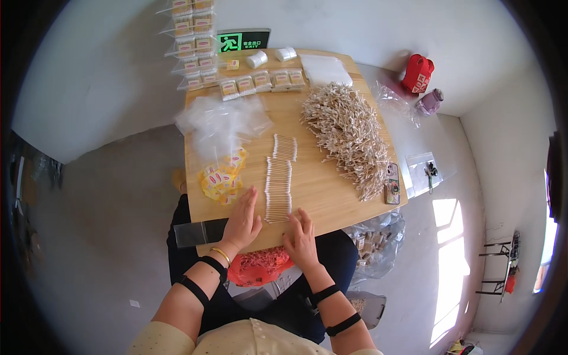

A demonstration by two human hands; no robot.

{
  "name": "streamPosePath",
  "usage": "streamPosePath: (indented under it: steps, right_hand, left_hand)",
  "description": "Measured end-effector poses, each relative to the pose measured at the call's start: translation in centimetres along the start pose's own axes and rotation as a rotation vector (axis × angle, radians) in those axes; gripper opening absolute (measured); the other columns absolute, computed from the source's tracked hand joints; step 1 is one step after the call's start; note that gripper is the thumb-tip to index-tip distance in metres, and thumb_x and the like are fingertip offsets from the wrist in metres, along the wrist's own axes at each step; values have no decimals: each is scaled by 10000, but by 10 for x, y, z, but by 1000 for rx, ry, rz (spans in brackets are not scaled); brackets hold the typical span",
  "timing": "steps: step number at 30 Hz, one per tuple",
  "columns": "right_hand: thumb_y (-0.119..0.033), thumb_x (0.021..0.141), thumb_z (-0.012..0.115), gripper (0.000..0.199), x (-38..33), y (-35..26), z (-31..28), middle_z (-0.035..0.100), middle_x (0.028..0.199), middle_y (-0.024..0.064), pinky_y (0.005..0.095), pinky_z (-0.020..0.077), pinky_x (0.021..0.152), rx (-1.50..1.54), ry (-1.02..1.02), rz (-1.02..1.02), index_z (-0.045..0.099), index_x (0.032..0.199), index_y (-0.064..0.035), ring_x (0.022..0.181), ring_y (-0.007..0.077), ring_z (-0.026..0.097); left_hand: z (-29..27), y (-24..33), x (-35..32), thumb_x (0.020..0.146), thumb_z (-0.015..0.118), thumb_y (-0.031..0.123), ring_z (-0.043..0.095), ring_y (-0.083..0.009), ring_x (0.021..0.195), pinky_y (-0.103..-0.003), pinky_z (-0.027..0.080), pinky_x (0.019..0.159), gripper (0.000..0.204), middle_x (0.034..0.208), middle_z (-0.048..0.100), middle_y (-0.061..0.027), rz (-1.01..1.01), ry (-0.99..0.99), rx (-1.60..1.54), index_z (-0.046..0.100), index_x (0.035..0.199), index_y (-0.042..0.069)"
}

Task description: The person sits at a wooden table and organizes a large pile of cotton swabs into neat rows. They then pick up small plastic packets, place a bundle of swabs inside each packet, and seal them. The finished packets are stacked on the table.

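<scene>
Both hands rest flat and empty at the near edge of the pale wooden surface (319, 195), left hand (242, 222) and right hand (300, 236) flanking a neat row of white cotton swabs (278, 189). Yellow paper labels (220, 180) lie near the left edge. A loose heap of cotton swabs (349, 130) spreads toward the far right corner.

A row of cotton swabs (278, 189) lies flat on the table, side by side, like a little white ladder running away from the person. A second, shorter row (285, 147) lies just past it. The near end of the long row sits between the two hands.
</scene>
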State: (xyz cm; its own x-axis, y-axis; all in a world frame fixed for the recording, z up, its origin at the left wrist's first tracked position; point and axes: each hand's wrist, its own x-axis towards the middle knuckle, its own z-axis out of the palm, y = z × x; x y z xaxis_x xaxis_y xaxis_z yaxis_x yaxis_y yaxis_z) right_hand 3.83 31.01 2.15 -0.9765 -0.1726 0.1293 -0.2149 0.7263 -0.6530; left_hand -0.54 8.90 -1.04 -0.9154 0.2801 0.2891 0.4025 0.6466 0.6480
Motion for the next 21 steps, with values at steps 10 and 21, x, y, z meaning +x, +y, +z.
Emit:
streamPosePath:
  steps: [10, 21]
  right_hand:
    - [-158, 861, 717, 551, -1, -12, 2, 419, 1520, 190, 612, 306, 1214, -196, -44, -168, 641, 1402, -224, 1431, 457, 383]
    - [-128, 868, 705, 463, 13, -17, 0, 460, 1469, 181, 551, 377, 1159, -168, -48, -179, 683, 1327, -184, 1422, 422, 414]
  left_hand:
    - [3, 3, 2, 868, 620, 28, 414, -396, 1466, -482, 341, 1236, 744, 1581, 418, -230, -7, 47, 33, 334, 1554, -5]
    - [3, 3, 2, 837, 653, 22, 436, -377, 1452, -463, 355, 1234, 732, 1564, 444, -202, -19, 54, 61, 390, 1520, 15]
